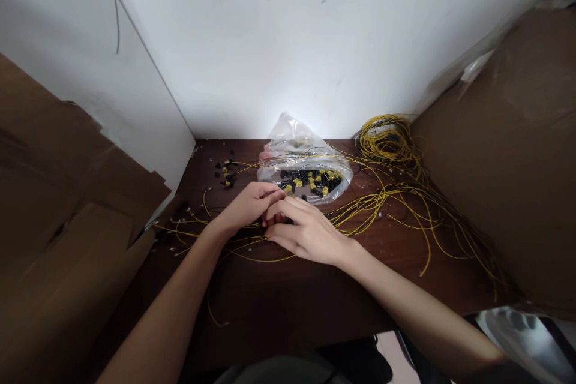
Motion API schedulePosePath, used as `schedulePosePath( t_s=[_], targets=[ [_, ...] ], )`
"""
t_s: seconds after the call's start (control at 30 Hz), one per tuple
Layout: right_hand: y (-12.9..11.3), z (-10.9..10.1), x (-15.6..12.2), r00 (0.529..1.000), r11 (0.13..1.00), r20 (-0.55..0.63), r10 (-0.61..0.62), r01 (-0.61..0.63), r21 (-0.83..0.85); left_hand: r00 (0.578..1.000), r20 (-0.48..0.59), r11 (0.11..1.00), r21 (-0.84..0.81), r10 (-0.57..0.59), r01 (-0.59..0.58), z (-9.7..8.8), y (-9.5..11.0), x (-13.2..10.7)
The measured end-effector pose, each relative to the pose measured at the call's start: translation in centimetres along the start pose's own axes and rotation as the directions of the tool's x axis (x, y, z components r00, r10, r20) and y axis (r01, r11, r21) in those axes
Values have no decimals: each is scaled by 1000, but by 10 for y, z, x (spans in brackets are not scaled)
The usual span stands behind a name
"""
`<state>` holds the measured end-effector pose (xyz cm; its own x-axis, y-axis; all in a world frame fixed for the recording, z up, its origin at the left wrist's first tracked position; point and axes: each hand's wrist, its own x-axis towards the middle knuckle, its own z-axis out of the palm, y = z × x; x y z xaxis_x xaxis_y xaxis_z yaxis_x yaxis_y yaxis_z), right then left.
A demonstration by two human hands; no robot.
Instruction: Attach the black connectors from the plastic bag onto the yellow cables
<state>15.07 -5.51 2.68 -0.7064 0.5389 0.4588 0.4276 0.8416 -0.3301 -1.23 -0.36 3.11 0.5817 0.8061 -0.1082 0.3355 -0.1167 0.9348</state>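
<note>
My left hand [250, 206] and my right hand [308, 229] meet over the middle of the table, fingertips close together. Both are closed in a pinch, and the fingers hide whatever lies between them. Beneath and beside them run thin yellow and black wires [360, 222], spread from left to right. Just behind the hands lies a clear plastic bag [292, 132], its mouth toward me. Inside it show many small black and yellow parts [321, 181], perhaps connectors. A few similar parts [227, 180] sit to the left of the bag, with wires leading to them.
A coil of yellow wire [387, 138] rests at the back right. Cardboard [504, 150] stands on the right, and more cardboard [58, 180] on the left. A white wall panel [288, 42] closes the back of the dark brown table [288, 306]. Wire ends lie scattered at left.
</note>
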Motion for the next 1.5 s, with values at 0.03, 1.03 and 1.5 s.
schedulePosePath(
  t_s=[0.03, 1.03, 1.5],
  targets=[
    [1, -1, 0, 1000, 999, -15, 9, -9, 35, 1000, -15, 1000, 9, 7, -6, 0, 1, 0],
    [18, -26, -4, 858, 874, -199, 473, -428, 231, 983, 184, 999, -54, 14, -4, -12, 17, -15],
    [26, -30, -8, 836, 874, -256, 485, -455, 168, 994, 104, 988, -148, -21, 36, -14, 9, -13]
  ],
)
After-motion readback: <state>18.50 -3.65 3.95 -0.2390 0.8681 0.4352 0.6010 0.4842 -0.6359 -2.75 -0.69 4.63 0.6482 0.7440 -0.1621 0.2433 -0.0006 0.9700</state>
